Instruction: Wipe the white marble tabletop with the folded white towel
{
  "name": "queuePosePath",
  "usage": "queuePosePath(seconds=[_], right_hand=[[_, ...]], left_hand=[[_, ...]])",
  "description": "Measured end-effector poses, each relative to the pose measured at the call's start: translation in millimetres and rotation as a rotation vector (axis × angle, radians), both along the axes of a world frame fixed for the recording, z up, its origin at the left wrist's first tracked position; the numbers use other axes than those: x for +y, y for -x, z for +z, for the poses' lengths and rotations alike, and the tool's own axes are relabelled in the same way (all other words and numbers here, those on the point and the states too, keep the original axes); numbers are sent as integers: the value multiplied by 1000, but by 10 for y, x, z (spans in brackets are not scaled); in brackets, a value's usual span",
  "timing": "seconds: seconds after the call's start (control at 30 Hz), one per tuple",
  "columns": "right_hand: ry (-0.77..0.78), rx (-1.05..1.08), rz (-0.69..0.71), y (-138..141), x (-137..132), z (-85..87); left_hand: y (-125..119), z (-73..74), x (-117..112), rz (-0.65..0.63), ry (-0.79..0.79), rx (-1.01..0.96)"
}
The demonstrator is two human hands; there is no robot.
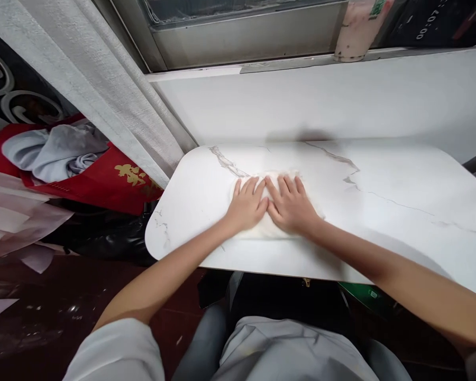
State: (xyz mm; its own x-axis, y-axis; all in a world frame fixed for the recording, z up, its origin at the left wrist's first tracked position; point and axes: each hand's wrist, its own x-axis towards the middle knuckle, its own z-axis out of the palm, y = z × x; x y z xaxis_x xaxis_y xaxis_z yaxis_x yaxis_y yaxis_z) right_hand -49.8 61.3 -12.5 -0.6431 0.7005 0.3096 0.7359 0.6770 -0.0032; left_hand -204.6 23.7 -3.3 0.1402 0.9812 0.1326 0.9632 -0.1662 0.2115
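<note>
A soft-looking, off-white piece of cloth (268,229) lies flat near the middle of the white marble-patterned table (388,227). My left hand (246,203) rests palm down on its left half, fingers stretched toward the wall. Beside it my right hand (290,206) presses flat on the right half, fingers spread. The two thumbs meet or nearly meet in the middle. Both hands cover much of the cloth, so its folds and full outline are hard to make out.
On the ledge behind stand a cup with a pink drink (359,32) and a dark timer display (428,24). A white curtain (115,69) hangs at the left. Beyond it is a red bag (91,185) with grey cloth (59,151) inside.
</note>
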Motion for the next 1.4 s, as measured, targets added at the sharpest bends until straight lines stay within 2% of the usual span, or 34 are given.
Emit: queuePosePath(seconds=[0.2,0.37,0.57,0.73,0.9,1.03,1.2,1.4], right_hand=[[45,26,48,483,935,-48],[55,95,56,717,1460,-97],[36,161,-8,914,1670,-101],[17,161,-69,990,1643,-87],[32,138,-57,964,1557,-91],[45,101,-52,932,1319,-90],[-9,141,-6,870,768,-96],[-77,121,28,770,-21,-74]], left_hand=[[443,10,832,91,4,-40],[665,10,1320,94,0,-83],[847,-3,1666,67,-36,-117],[926,8,1743,25,-29,-132],[907,6,1652,31,-26,-107],[885,2,1409,48,-1,-88],[862,-16,872,58,-3,-47],[793,15,48,59,16,-13]])
